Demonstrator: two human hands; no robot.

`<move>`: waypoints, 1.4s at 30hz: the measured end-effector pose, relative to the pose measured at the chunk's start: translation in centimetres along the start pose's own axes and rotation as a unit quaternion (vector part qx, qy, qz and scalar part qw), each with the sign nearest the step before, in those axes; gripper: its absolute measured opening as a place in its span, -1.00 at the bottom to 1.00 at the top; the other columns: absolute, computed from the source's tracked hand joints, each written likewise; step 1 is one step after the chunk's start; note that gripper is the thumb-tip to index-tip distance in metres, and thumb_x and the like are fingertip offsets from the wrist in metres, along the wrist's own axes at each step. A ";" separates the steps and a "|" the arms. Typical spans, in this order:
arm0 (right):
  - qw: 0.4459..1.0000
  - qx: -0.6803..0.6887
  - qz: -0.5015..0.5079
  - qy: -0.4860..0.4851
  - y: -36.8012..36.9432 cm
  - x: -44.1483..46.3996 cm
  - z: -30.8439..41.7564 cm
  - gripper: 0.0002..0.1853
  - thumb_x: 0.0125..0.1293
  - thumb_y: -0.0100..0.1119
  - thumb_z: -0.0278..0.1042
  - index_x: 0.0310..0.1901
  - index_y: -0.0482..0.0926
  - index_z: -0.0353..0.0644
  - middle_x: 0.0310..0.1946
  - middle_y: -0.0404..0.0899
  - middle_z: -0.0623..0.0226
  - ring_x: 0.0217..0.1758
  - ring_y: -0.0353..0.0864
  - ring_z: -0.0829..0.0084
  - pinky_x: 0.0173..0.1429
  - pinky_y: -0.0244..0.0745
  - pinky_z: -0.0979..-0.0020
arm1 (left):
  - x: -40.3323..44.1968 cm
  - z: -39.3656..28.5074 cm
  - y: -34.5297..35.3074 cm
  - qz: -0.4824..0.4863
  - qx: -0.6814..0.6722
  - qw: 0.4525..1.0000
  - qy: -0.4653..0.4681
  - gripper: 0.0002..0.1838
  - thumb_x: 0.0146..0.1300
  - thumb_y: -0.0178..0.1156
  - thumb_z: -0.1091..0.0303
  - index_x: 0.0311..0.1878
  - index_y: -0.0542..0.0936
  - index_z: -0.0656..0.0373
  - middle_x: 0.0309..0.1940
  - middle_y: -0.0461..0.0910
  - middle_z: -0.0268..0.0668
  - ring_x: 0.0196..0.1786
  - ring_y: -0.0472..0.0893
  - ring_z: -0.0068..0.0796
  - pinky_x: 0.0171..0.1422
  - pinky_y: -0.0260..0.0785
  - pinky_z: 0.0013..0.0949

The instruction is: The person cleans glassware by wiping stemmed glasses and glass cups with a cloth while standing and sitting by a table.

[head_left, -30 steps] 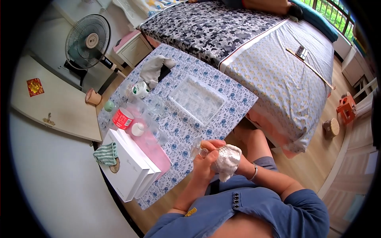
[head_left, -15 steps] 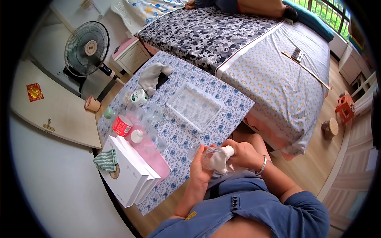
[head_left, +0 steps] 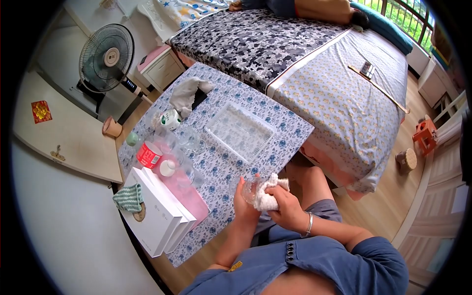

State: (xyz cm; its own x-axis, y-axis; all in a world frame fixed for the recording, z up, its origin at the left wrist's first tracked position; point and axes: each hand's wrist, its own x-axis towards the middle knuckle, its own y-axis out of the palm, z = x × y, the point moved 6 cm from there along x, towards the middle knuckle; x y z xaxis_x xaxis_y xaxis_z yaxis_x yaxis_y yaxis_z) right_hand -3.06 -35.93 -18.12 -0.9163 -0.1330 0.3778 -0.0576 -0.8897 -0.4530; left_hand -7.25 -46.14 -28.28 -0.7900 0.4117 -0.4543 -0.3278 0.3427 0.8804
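Note:
My left hand [head_left: 245, 205] is wrapped around a clear bottle [head_left: 250, 190], which lies sideways over the near edge of the table. In my right hand [head_left: 289, 210] is a bunched white cloth [head_left: 267, 197], pressed against the bottle's right end. The cloth hides that end, and the fingers cover part of the bottle's side. Beyond the hands, a clear plastic tray [head_left: 241, 132] rests on the patterned tablecloth [head_left: 216, 172].
On the table's left stand a red-labelled bottle [head_left: 148, 155], other clear bottles, a white-and-green roll [head_left: 170, 119] and white boxes [head_left: 155, 216]. A grey cloth [head_left: 184, 96] lies at the back. Beyond are a fan [head_left: 108, 56], a bed [head_left: 339, 108] and a person's legs [head_left: 319, 10].
My right hand has shifted left and lower. The white cloth, earlier partly hanging below the hand, is now bunched over the bottle's end. My left hand still grips the bottle.

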 end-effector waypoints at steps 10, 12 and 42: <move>0.969 0.166 0.179 -0.034 0.8 0.1 0.7 -0.43 0.00 0.16 -0.38 0.08 0.23 -0.28 -0.05 0.32 0.00 0.02 0.31 0.05 0.10 0.22 0.26 | -3.2 -1.3 3.7 -0.038 0.122 0.977 0.171 -0.78 0.25 -0.08 0.26 -0.29 0.42 0.24 -0.22 0.50 -0.11 -0.16 0.49 -0.30 -0.04 0.37 -0.30; 0.967 0.165 0.186 -0.053 1.6 -0.2 -0.1 -0.40 0.01 0.18 -0.34 0.11 0.21 -0.27 -0.03 0.32 0.01 0.04 0.31 0.07 0.11 0.22 0.28 | -4.0 -1.3 4.8 -0.038 0.235 0.948 0.210 -0.79 0.25 -0.08 0.27 -0.31 0.42 0.23 -0.23 0.50 -0.08 -0.20 0.50 -0.32 -0.08 0.39 -0.30; 0.813 0.461 0.339 0.107 2.0 -1.0 1.3 -0.42 0.05 0.28 -0.24 0.07 0.28 -0.25 -0.07 0.40 0.31 -0.02 0.39 0.46 0.04 0.30 0.44 | -5.5 -0.4 9.1 0.394 0.236 0.874 0.155 -0.52 0.27 -0.24 0.03 -0.10 0.41 0.29 -0.02 0.34 0.03 -0.03 0.42 -0.12 0.08 0.28 -0.08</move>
State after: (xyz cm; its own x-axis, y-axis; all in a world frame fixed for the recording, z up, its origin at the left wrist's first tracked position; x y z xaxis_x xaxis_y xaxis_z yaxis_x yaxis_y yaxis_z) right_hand -1.77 -38.12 -18.35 -0.6672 -0.7381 0.0996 0.7206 -0.6058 0.3372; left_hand -6.11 -45.63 -17.68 -0.8005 0.4531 0.3924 0.5750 0.3958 0.7160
